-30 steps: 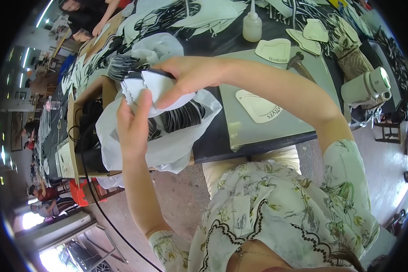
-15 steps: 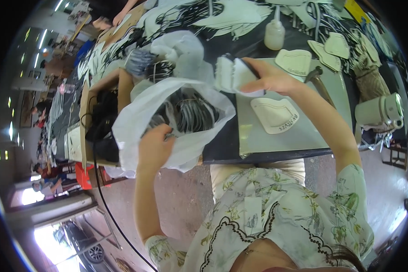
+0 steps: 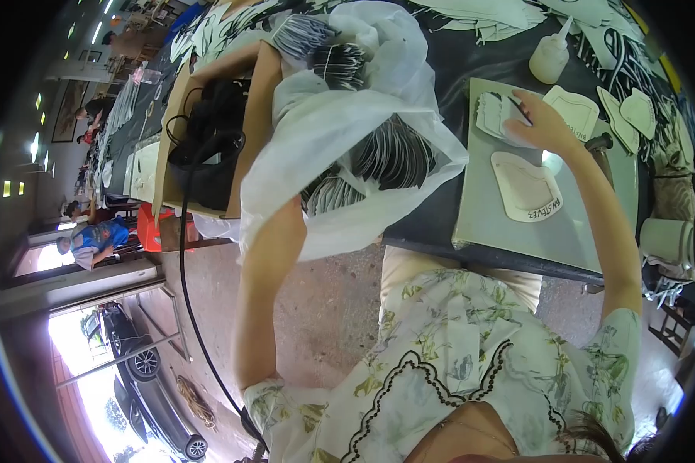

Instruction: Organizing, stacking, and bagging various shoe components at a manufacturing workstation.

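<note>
A white plastic bag [image 3: 286, 166] stands open at the table's front edge. Bundles of grey, dark-edged cut pieces [image 3: 398, 154] fill it. My left hand [image 3: 289, 217] reaches in over the near rim; its fingers are hidden inside. On a grey board [image 3: 486, 220] to the right, my right hand [image 3: 544, 123] grips a small stack of white pieces with scalloped edges [image 3: 493, 116], thumb and fingers at its right end. Just below that stack lies a cream, shield-shaped template [image 3: 525, 185] with handwriting. Another such template [image 3: 571, 112] lies beyond my right hand.
A cardboard box [image 3: 266, 92] holding black cables stands left of the bag. Behind are further tied bundles [image 3: 338, 65]. A white squeeze bottle [image 3: 550, 58] stands past the board; a hammer [image 3: 598, 145] lies partly behind my right arm. A pale cylindrical container [image 3: 668, 243] sits far right.
My right hand has carried the white stack from beside the bag onto the board. My left hand has gone deeper into the bag. The whole view has shifted.
</note>
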`<state>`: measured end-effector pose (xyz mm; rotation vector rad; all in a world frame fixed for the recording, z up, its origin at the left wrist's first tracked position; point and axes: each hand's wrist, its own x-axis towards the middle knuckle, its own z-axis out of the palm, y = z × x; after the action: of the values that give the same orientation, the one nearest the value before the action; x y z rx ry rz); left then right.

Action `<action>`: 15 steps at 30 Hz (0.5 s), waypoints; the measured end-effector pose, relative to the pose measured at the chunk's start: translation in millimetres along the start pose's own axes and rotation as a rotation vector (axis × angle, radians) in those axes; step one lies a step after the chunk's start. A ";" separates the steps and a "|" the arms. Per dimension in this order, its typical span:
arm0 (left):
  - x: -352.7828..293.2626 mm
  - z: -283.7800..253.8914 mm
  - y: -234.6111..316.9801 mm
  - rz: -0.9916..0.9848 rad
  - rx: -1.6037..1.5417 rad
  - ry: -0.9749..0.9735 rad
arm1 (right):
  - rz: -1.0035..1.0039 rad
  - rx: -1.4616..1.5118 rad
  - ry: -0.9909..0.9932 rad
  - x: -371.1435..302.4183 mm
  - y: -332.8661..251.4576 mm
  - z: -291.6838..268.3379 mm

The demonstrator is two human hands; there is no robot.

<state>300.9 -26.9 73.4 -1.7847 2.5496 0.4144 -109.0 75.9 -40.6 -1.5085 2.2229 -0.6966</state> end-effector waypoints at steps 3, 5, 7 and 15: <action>23.8 -12.8 12.9 0.067 0.136 0.009 | -0.186 -0.297 0.197 -5.0 -4.2 1.1; 37.5 -17.9 20.5 0.082 0.131 0.079 | -0.370 -0.051 0.264 1.3 -53.7 -8.0; 36.8 -19.4 26.9 0.065 0.107 0.110 | -0.561 0.246 0.223 3.2 -121.9 -0.1; 50.0 7.2 8.2 0.397 0.109 0.293 | -0.471 0.024 0.103 85.3 -237.6 60.7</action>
<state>274.5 -68.9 60.7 -1.3894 3.0660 0.0065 72.1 -88.3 46.8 -2.0508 1.9276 -0.9495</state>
